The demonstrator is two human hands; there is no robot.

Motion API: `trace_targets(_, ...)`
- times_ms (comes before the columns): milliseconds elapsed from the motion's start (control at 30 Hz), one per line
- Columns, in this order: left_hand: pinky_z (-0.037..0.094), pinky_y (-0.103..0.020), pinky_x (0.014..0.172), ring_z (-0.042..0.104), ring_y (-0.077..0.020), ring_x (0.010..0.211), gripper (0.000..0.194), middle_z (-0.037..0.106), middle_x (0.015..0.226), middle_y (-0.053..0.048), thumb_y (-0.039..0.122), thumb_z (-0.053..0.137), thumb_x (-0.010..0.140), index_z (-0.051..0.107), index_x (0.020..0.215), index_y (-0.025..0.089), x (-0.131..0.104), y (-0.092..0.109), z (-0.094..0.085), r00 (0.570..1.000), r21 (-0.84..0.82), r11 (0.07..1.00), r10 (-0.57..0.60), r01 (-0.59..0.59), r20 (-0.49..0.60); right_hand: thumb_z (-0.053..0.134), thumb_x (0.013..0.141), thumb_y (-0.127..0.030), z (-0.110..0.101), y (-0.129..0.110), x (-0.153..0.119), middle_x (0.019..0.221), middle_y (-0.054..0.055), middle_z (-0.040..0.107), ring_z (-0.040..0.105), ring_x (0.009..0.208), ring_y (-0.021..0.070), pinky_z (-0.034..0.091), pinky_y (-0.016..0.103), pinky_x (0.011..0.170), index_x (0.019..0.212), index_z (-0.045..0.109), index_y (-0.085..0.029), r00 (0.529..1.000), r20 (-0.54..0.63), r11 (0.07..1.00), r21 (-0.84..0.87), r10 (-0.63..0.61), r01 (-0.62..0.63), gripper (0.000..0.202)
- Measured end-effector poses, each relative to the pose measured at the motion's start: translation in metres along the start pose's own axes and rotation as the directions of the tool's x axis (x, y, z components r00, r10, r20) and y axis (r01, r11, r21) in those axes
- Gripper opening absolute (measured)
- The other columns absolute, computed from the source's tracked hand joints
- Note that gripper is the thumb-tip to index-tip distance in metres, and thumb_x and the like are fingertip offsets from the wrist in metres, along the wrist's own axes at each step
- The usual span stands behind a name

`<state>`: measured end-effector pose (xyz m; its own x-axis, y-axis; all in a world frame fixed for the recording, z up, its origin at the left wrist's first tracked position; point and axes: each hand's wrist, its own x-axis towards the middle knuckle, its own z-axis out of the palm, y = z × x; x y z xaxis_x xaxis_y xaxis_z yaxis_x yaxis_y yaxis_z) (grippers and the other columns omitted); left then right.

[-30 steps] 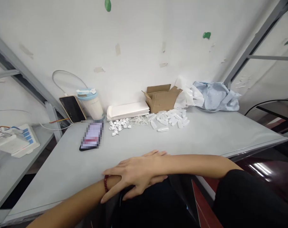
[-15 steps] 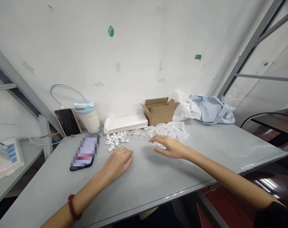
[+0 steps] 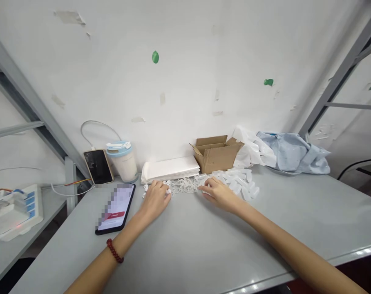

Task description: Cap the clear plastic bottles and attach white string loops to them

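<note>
I count one cardboard box (image 3: 220, 159) behind clear tubes (image 3: 248, 190) too crowded to number. The left hand (image 3: 156, 199) is over white caps (image 3: 168, 190), its grip hidden from me; the right hand (image 3: 218, 195), fingers parted, is at the tubes.

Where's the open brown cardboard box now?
Head view, right of centre: the open brown cardboard box sits between the white paper stack and crumpled white plastic.

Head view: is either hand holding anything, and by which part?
Cannot be told: the left hand covers some white caps, the right hand is beside clear tubes; fingertips unclear.
</note>
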<state>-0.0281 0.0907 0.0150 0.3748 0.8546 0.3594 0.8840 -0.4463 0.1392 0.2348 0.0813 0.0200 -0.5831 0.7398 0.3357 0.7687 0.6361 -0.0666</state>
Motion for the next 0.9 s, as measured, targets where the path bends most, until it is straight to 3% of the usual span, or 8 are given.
trace_targets(233, 0.044, -0.036, 0.079, 0.055, -0.0240, 0.086, 0.021, 0.062, 0.076, -0.005, 0.028, 0.050, 0.081, 0.065, 0.088, 0.015, 0.008, -0.026, -0.006, 0.962, -0.183, 0.951, -0.264, 0.249, -0.062, 0.051, 0.089, -0.025, 0.011, 0.003, -0.002, 0.097, 0.012, 0.054, 0.052, 0.089, 0.0219, 0.044, 0.035, 0.075, 0.107, 0.067, -0.021, 1.000, 0.009, 0.999, -0.051, 0.019, -0.019, 0.024)
trace_targets(333, 0.044, -0.037, 0.080, 0.055, -0.0238, 0.083, 0.033, 0.061, 0.075, -0.004, 0.027, 0.050, 0.080, 0.061, 0.109, 0.016, 0.006, -0.029, -0.004, 0.948, -0.168, 0.942, -0.307, 0.290, -0.085, 0.049, 0.090, -0.024, 0.014, 0.002, -0.002, 0.094, 0.011, 0.055, 0.052, 0.086, 0.0213, 0.041, 0.033, 0.074, 0.102, 0.068, -0.022, 0.999, 0.022, 0.997, -0.077, 0.023, -0.021, 0.023)
trace_targets(433, 0.043, -0.038, 0.081, 0.052, -0.0240, 0.087, 0.040, 0.061, 0.081, -0.005, 0.025, 0.049, 0.083, 0.055, 0.122, 0.017, -0.001, -0.022, 0.000, 0.965, -0.129, 0.969, -0.228, 0.212, -0.131, 0.047, 0.091, -0.022, 0.015, 0.001, -0.002, 0.089, 0.009, 0.056, 0.052, 0.083, 0.0204, 0.039, 0.031, 0.072, 0.098, 0.069, -0.023, 0.999, 0.037, 0.995, -0.098, 0.018, -0.014, 0.023)
trace_targets(600, 0.042, -0.040, 0.082, 0.047, -0.0264, 0.094, 0.024, 0.058, 0.090, -0.009, 0.024, 0.048, 0.085, 0.066, 0.100, 0.019, -0.003, -0.008, 0.011, 0.994, 0.009, 0.999, -0.048, 0.049, -0.095, 0.047, 0.090, -0.022, 0.016, 0.001, -0.004, 0.088, 0.009, 0.056, 0.052, 0.082, 0.0203, 0.037, 0.031, 0.072, 0.104, 0.065, -0.022, 0.997, 0.074, 0.989, -0.149, 0.019, -0.008, 0.022)
trace_targets(800, 0.041, -0.040, 0.077, 0.046, -0.0262, 0.089, 0.024, 0.056, 0.087, -0.010, 0.020, 0.046, 0.086, 0.066, 0.100, 0.017, 0.015, -0.011, 0.018, 0.996, 0.079, 0.997, -0.009, 0.016, -0.084, 0.046, 0.085, -0.006, 0.017, 0.001, -0.011, 0.092, 0.009, 0.057, 0.053, 0.078, 0.0184, 0.037, 0.029, 0.070, 0.111, 0.061, -0.023, 0.996, 0.083, 0.979, -0.200, -0.020, 0.037, 0.035)
trace_targets(900, 0.041, -0.038, 0.076, 0.045, -0.0256, 0.089, 0.026, 0.057, 0.086, -0.009, 0.017, 0.046, 0.085, 0.065, 0.103, 0.020, 0.027, -0.013, 0.017, 0.998, 0.077, 0.997, 0.035, -0.031, -0.055, 0.044, 0.086, -0.007, 0.014, 0.003, -0.013, 0.091, 0.009, 0.059, 0.054, 0.073, 0.0172, 0.038, 0.030, 0.070, 0.120, 0.055, -0.021, 0.997, 0.040, 0.980, -0.181, -0.073, 0.079, 0.039)
